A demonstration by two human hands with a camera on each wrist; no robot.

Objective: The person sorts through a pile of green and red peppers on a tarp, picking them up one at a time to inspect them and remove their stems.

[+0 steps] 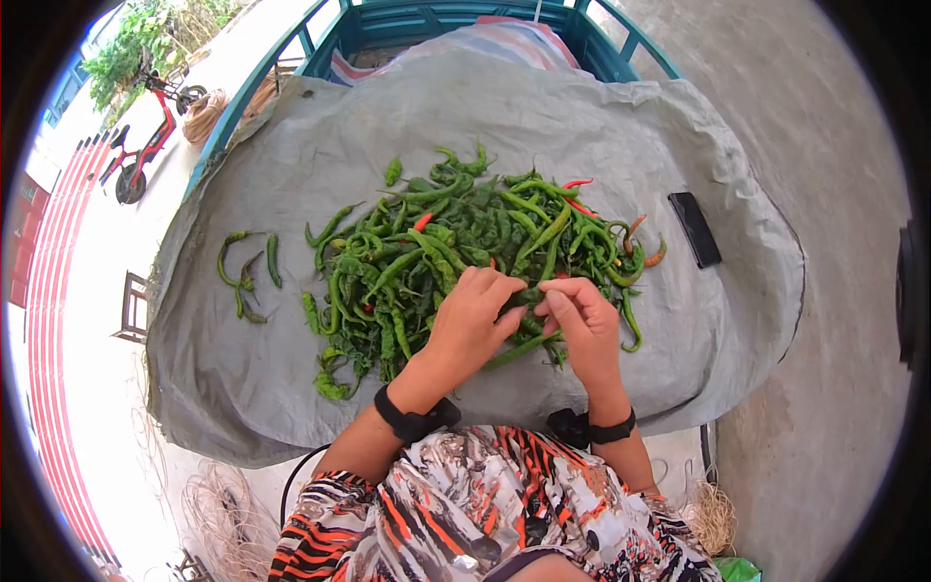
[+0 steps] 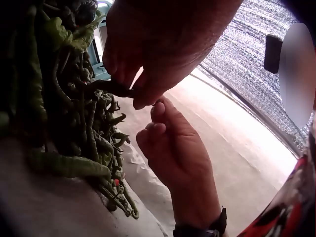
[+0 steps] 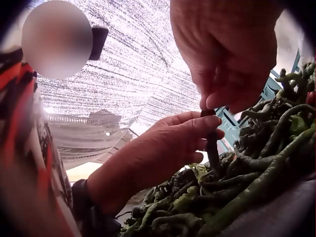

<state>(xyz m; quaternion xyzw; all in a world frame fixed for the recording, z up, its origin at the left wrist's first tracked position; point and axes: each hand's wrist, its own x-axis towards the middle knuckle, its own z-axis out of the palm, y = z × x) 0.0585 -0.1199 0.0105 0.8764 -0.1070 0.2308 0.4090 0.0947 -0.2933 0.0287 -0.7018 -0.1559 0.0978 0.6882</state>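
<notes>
A dark green chili pepper (image 3: 213, 150) is pinched between the thumb and fingers of my left hand (image 1: 472, 320). Right at one end of that pepper, the thumb and fingertips of my right hand (image 1: 587, 325) pinch together at its stem end. In the left wrist view the pepper (image 2: 111, 88) points away from the right hand (image 2: 180, 143). Both hands meet over the near side of a heap of green chili peppers (image 1: 388, 262), many of them wrinkled or curled. A few red ones, such as a red chili pepper (image 1: 423, 222), show among them.
The heap lies on a grey tarp (image 1: 320, 136) draped over a teal cart frame (image 1: 630, 44). A black phone (image 1: 694, 230) rests at the right. Several loose peppers (image 1: 272, 260) lie apart at the left. A red scooter (image 1: 155, 131) stands beyond.
</notes>
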